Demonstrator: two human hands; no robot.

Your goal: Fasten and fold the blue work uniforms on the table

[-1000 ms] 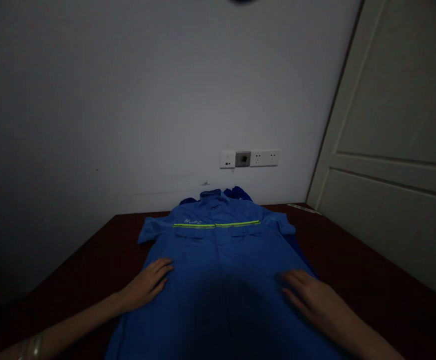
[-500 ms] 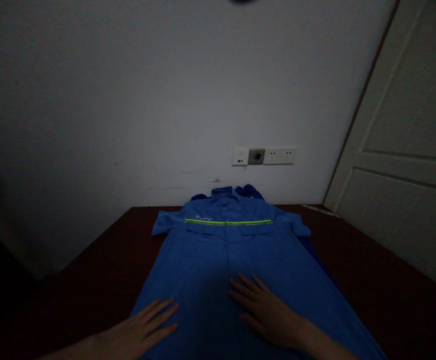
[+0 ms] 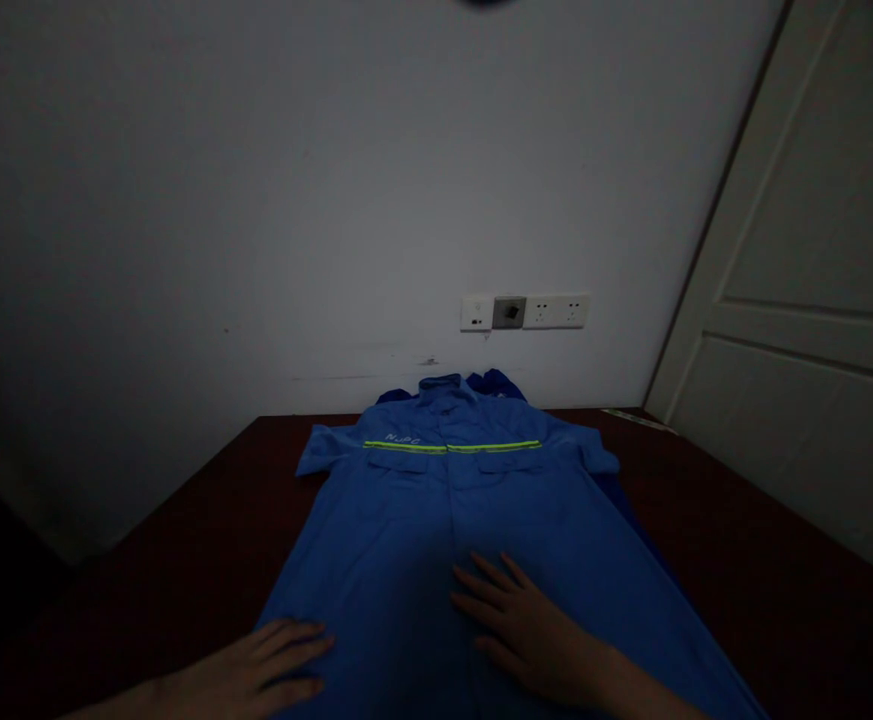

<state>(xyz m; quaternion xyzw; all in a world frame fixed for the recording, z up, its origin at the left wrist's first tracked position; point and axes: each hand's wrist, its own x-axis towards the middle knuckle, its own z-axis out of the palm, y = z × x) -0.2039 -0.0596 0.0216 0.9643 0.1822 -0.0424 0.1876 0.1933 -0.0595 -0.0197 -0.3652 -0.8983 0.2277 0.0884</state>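
Note:
A blue short-sleeved work shirt [image 3: 398, 530] lies spread out face up, its collar toward the wall. A yellow-green stripe [image 3: 492, 447] crosses its chest above two flap pockets, with white lettering at the left. My left hand [image 3: 267, 665] rests at the shirt's lower left edge, fingers stretched out. Over the lower middle of the shirt, just right of the front placket, my right hand [image 3: 522, 625] lies flat with its fingers spread. Neither hand grips the cloth. The shirt's bottom hem is out of view.
Darker blue cloth [image 3: 497, 382] shows behind the collar and along the shirt's right side. The dark reddish table [image 3: 233, 500] meets a pale wall [image 3: 331, 220] bearing a row of sockets [image 3: 556, 311]. A white panelled door [image 3: 803, 330] stands at the right.
My left hand has slid slightly left and toward me. My right hand has shifted only a little to the left, along with a small camera movement. The shirt stays spread.

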